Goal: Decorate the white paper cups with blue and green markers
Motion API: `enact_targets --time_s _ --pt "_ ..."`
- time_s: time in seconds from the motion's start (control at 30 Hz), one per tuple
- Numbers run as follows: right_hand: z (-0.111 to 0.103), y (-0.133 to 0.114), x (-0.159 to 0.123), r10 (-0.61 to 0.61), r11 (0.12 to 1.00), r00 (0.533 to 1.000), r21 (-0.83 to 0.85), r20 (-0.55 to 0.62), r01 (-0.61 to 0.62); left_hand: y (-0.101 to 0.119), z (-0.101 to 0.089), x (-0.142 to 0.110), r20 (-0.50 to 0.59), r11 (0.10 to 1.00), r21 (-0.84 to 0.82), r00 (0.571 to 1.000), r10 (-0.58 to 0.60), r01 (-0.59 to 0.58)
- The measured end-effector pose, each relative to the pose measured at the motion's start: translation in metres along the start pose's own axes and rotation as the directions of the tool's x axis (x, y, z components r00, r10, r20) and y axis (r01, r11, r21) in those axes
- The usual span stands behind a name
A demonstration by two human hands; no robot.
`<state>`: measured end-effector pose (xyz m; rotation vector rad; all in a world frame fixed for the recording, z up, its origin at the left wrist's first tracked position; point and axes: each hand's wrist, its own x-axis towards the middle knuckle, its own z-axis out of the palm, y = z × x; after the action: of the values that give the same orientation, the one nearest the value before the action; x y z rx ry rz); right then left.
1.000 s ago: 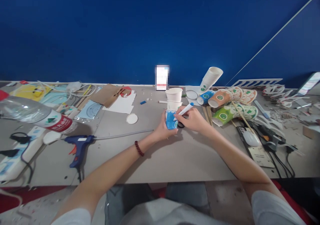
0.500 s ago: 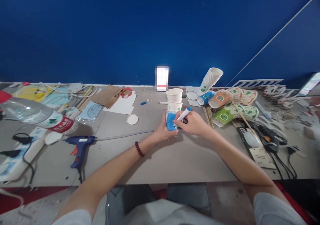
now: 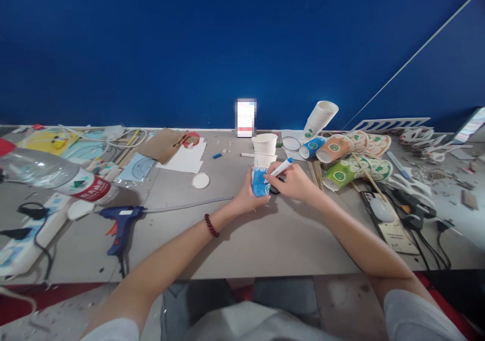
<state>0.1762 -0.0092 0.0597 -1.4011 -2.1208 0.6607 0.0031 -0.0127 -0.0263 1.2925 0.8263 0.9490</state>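
Observation:
My left hand (image 3: pixel 246 194) is wrapped round a blue patterned paper cup (image 3: pixel 260 182), holding it above the table. In my right hand (image 3: pixel 294 183) is a white marker with a blue end (image 3: pixel 281 166), gripped like a pen, its tip at the upper right side of the cup. Just behind the blue cup stand white paper cups (image 3: pixel 264 144), with a thin white stick (image 3: pixel 248 155) beside them. A black ring-shaped thing (image 3: pixel 275 190), partly hidden, lies under my right fingers.
A blue glue gun (image 3: pixel 123 222) and a large water bottle (image 3: pixel 68 174) lie at left. Stacked white cups (image 3: pixel 321 121), coloured cups (image 3: pixel 335 149) and wooden sticks (image 3: pixel 315 176) are at right. A lit phone (image 3: pixel 246 118) stands against the blue wall; a white disc (image 3: pixel 200 181) lies left of centre.
The marker and my right hand have shifted slightly to the right and up on the cup. My left hand keeps its hold on the cup in nearly the same place.

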Motion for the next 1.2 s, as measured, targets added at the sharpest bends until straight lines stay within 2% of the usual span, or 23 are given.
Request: enact_targets --time_s 0.1,0.27,0.43,0.6,0.73,0.8,0.87,1.0,1.07,1.2 --pt "-0.001 0.000 -0.001 -0.013 0.999 0.999 -0.044 0.043 0.015 0.001 0.000 0.000 0.036 1.000 0.007 0.999 0.008 -0.008" --pt "-0.001 0.000 0.000 0.001 1.000 1.000 0.024 0.004 -0.001 -0.005 -0.001 -0.001 -0.042 0.996 0.062 0.997 -0.065 0.068" --pt "0.001 -0.001 -0.001 0.015 0.999 0.999 -0.044 0.042 -0.013 -0.007 -0.002 -0.001 0.015 1.000 -0.002 1.000 -0.018 0.018" --pt "0.003 0.000 0.000 0.007 1.000 1.000 -0.006 -0.004 -0.008 -0.004 0.000 -0.001 -0.032 0.998 -0.017 0.997 -0.069 0.068" --pt "0.002 -0.001 -0.001 0.007 0.999 0.999 -0.033 0.051 -0.005 0.001 0.001 -0.004 0.000 0.997 -0.031 0.998 -0.067 0.067" --pt "0.000 -0.001 -0.001 0.027 1.000 0.997 0.007 0.069 -0.027 0.005 0.000 -0.005 -0.022 0.995 -0.041 0.996 -0.087 0.087" --pt "-0.003 0.000 0.000 0.055 0.993 0.997 0.098 0.061 -0.061 0.008 -0.002 -0.005 -0.039 0.989 -0.084 0.991 -0.128 0.125" --pt "-0.007 0.002 0.002 0.057 0.963 0.997 0.260 0.054 -0.069 0.010 -0.005 0.000 -0.002 0.939 -0.308 0.987 -0.162 0.154" --pt "-0.007 0.002 0.001 0.055 0.957 0.997 0.281 0.058 -0.069 0.008 -0.004 0.004 -0.017 0.915 -0.375 0.986 -0.167 0.149" --pt "-0.002 -0.001 -0.001 0.036 0.970 0.996 0.237 0.076 -0.053 0.005 -0.003 0.007 -0.053 0.912 -0.381 0.982 -0.183 0.149"
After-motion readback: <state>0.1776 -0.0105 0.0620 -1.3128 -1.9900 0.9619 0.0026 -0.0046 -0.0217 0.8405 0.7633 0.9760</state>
